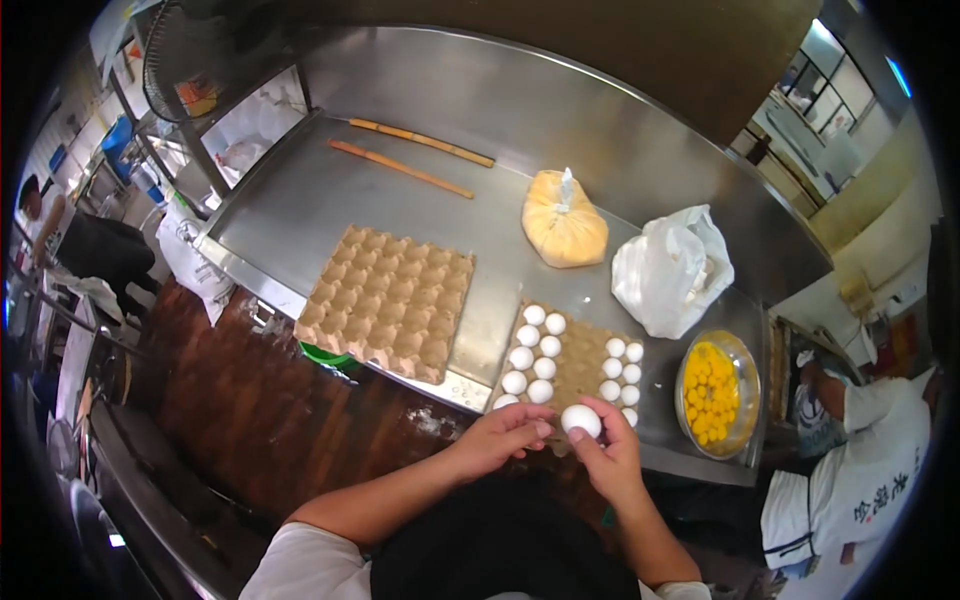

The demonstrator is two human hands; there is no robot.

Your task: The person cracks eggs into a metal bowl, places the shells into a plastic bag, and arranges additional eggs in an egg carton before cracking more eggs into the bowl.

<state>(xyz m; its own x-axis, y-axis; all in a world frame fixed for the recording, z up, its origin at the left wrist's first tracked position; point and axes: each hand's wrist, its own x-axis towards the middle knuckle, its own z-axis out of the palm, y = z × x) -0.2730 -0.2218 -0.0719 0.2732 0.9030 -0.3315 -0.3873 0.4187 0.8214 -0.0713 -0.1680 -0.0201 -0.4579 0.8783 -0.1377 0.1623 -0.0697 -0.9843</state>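
Observation:
My right hand (615, 455) holds a white egg (581, 421) between thumb and fingers, above the near edge of a cardboard egg tray (573, 365). Just left of the egg is my left hand (500, 440), its fingers curled in towards the thumb; whether anything small is between them is hidden. In the tray, white eggs stand in columns at the left (528, 336) and right (612, 368), with bare cups in the middle. A steel bowl (752, 420) with several yellow yolks (712, 392) sits to the right of the tray.
Empty stacked egg trays (390, 300) overhang the front edge of the steel table (285, 210). Behind are two wooden sticks (420, 142), a tied bag of yellowish contents (565, 225) and a white plastic bag (675, 270). A person in white (860, 480) stands at the right; another (90, 245) is far left.

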